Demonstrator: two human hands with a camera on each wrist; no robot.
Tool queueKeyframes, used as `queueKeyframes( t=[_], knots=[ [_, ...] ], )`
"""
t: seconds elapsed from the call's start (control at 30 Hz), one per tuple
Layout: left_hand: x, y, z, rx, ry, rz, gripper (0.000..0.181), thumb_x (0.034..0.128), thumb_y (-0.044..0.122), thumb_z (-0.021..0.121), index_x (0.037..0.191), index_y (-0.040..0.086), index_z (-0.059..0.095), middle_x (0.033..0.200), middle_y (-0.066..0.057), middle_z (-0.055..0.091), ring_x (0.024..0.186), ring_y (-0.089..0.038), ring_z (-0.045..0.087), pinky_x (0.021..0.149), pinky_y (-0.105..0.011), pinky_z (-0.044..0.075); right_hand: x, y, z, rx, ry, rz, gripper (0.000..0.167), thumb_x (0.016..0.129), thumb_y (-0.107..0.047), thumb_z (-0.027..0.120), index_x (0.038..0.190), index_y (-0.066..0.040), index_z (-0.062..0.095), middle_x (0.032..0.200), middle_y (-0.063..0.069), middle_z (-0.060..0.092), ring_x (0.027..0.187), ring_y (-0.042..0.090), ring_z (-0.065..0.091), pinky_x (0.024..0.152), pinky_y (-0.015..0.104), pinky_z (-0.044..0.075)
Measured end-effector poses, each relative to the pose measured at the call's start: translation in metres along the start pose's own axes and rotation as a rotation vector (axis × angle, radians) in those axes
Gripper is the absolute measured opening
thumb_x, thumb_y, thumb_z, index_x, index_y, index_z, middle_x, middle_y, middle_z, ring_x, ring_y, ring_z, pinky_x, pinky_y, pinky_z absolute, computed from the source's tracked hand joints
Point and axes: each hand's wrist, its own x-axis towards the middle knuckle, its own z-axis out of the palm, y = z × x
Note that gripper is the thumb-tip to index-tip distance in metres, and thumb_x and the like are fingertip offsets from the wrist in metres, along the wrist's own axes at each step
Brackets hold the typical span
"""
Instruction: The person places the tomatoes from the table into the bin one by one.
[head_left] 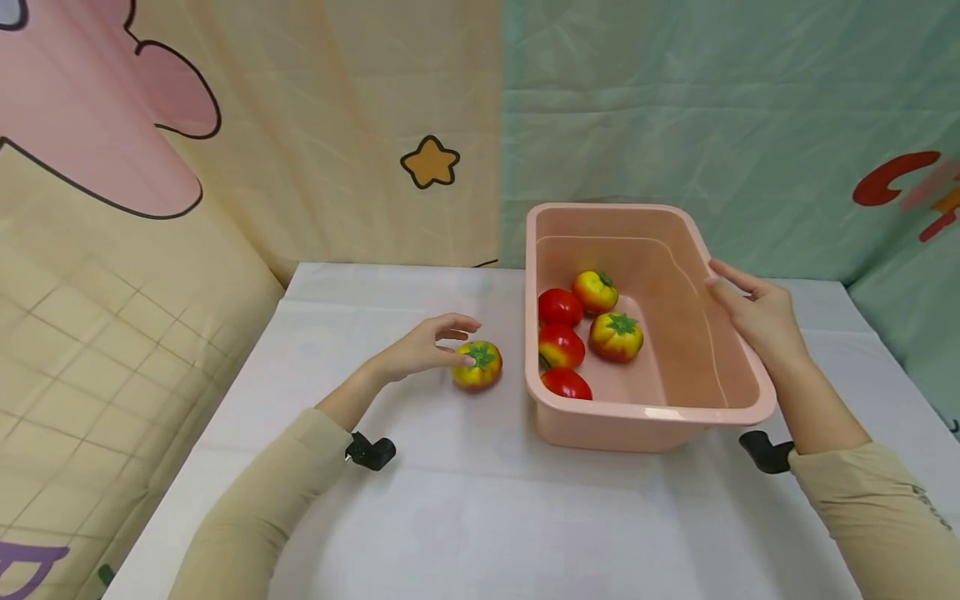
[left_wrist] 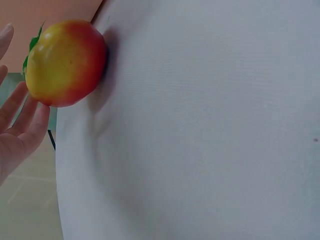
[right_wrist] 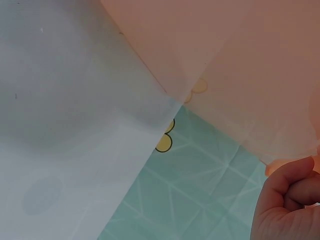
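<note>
A yellow-and-red toy tomato [head_left: 480,377] with a green star-shaped top sits on the white table, left of a pink plastic tub [head_left: 652,429]. My left hand [head_left: 423,348] is at this tomato, thumb on the near side and loosely extended fingers over its far side. In the left wrist view, some fingertips meet or nearly meet the tomato [left_wrist: 67,65]; firm contact is unclear. With my right hand [head_left: 765,321] I grip the tub's right rim, thumb on top. Inside lie several toy tomatoes, among them a yellow-red one [head_left: 617,340] and a red one [head_left: 558,308].
The white-covered table [head_left: 480,517] meets a printed curtain [head_left: 360,125] at the back, beige on the left and green on the right. Black wrist cameras [head_left: 371,451] sit on both forearms. The tub takes up the table's right-centre part.
</note>
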Motion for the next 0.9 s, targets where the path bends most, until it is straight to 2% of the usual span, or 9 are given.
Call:
queueKeyframes(
  t=[0.23,0.53,0.67,0.9],
  knots=[
    [0.001,-0.008,0.004,0.023,-0.008,-0.012,0.059,0.0801,0.010,0.073,0.131,-0.002,0.046,0.135,-0.020,0.044,0.122,-0.030,0.044,0.097,-0.041,0.042,0.000,0.002,0.000,-0.015,0.005,-0.008,0.066,0.088,-0.048,0.056,0.143,-0.017,0.036,0.077,-0.031,0.054,0.070,-0.008,0.060,0.060,0.015,0.051],
    [0.001,-0.016,0.008,0.012,-0.001,-0.112,0.058,0.0798,0.013,0.074,0.132,0.005,0.049,0.133,-0.007,0.049,0.122,-0.027,0.044,0.098,-0.039,0.041,-0.001,0.001,0.000,0.009,0.003,0.002,0.066,0.087,-0.048,0.057,0.143,-0.019,0.037,0.078,-0.029,0.055,0.070,-0.008,0.060,0.060,0.015,0.051],
    [0.001,-0.016,0.008,0.018,-0.001,-0.131,0.056,0.0794,0.016,0.074,0.130,0.009,0.052,0.131,-0.005,0.050,0.120,-0.026,0.046,0.097,-0.038,0.042,0.000,0.001,0.000,0.016,-0.001,0.011,0.065,0.087,-0.049,0.058,0.142,-0.022,0.038,0.080,-0.028,0.056,0.071,-0.007,0.061,0.060,0.016,0.051],
    [0.002,-0.011,0.005,0.033,0.008,-0.131,0.053,0.0796,0.016,0.074,0.128,0.009,0.054,0.128,-0.005,0.053,0.120,-0.026,0.045,0.096,-0.039,0.041,0.000,0.001,0.000,-0.012,-0.004,0.020,0.068,0.085,-0.055,0.056,0.143,-0.025,0.036,0.093,-0.021,0.055,0.075,-0.009,0.060,0.063,0.016,0.051]
  ],
)
